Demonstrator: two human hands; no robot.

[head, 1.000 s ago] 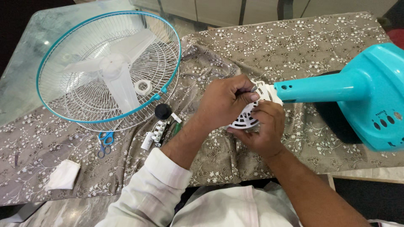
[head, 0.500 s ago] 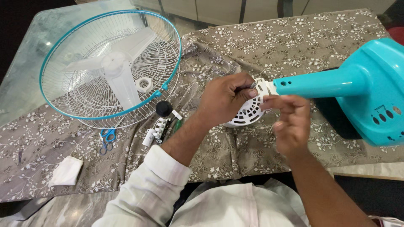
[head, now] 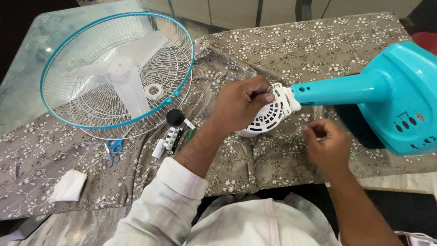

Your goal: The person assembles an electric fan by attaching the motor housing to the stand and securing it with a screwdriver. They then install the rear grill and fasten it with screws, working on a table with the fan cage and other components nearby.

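Right hand [head: 327,143] pulled away from white motor cover [head: 268,116], loosely curled, empty, left fingers [head: 266,93] gripping cover's top edge

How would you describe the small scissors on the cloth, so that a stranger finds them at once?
Start at the big round fan guard with the teal rim lying on the left of the table. Just below its lower edge, on the brown flowered cloth, lie the scissors. Their blue handle loops set them apart from the folded white cloth piece and the white and black parts nearby.
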